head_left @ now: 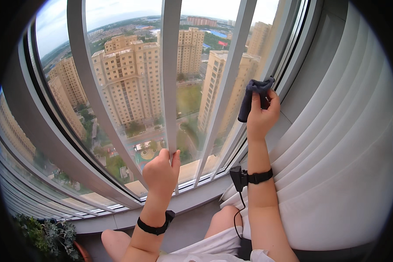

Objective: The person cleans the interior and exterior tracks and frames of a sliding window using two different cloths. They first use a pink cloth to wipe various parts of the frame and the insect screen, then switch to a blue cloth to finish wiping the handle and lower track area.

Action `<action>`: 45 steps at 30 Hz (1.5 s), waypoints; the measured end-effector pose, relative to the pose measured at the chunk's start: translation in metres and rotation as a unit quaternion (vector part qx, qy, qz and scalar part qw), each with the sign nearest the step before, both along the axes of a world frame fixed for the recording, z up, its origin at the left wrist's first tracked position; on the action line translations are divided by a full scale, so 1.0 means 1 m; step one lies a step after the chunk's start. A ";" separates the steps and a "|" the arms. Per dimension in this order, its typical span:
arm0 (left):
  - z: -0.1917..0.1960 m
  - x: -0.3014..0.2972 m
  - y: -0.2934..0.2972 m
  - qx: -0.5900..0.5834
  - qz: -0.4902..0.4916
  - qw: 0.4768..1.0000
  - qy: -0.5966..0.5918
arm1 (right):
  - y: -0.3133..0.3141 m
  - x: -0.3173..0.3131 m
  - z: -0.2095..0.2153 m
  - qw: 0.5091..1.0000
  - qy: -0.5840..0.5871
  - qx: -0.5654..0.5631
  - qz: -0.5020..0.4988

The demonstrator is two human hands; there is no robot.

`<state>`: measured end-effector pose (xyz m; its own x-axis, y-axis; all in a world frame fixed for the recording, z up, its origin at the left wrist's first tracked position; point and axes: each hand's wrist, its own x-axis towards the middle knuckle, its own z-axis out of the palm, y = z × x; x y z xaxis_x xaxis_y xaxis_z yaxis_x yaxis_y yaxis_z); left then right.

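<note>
Kneeling at the window, you have your legs cut off by the lower edge, and only two bare knees (225, 216) show below the sill. A potted plant (48, 236) sits to the far lower left of the middle window bar (171, 87), half lost in the dark rim. Both wrists wear black bands; the right one carries a small black clip with a cord whose end is hidden. Your left hand (161, 172) is clenched around the lower part of that middle bar, thumb on its right edge. Up and to the right of the bar, your right hand (262, 115) grasps a dark blue cloth (253, 96), bunched and pressed against the window frame's edge beside white folded curtains (336, 153). Beyond the glass, tan tower blocks stand far below.
</note>
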<state>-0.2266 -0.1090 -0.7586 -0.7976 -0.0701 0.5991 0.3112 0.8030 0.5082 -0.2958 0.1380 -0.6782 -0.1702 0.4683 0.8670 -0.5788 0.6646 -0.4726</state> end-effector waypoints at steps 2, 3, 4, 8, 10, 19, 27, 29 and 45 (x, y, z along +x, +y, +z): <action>-0.012 0.001 0.002 0.027 0.010 0.999 0.014 | -0.007 -0.002 0.007 0.999 0.016 -0.024 0.015; -0.016 -0.001 0.004 0.024 0.008 1.000 0.005 | -0.005 -0.003 -0.004 1.000 0.014 -0.024 0.013; -0.016 -0.001 0.008 0.034 0.012 0.999 0.008 | 0.007 -0.007 -0.025 0.998 0.026 0.043 -0.049; -0.039 -0.009 0.015 0.040 0.017 0.999 0.028 | 0.010 0.002 -0.184 0.998 -0.026 -0.013 -0.050; -0.047 -0.009 0.009 0.011 0.023 0.999 0.047 | -0.010 0.012 -0.274 0.992 -0.105 -0.071 -0.029; -0.060 -0.013 0.023 0.043 -0.005 0.997 0.057 | -0.004 0.039 -0.500 0.855 -0.477 -0.158 -0.131; -0.052 -0.010 0.020 0.033 -0.017 0.998 0.051 | 0.010 0.050 -0.436 0.901 -0.269 -0.328 0.094; -0.049 -0.008 0.004 0.017 0.000 0.999 0.049 | -0.018 0.046 -0.354 0.909 -0.250 -0.311 0.120; -0.040 -0.008 0.013 0.032 0.004 0.997 0.073 | 0.064 -0.018 -0.048 0.985 -0.080 0.123 -0.087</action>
<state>-0.2345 -0.0962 -0.7988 -0.7010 -0.1190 0.7031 0.3791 0.7729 0.5088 -0.3140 0.2025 -0.7263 -0.2506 0.2813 0.9263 -0.3771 0.8529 -0.3610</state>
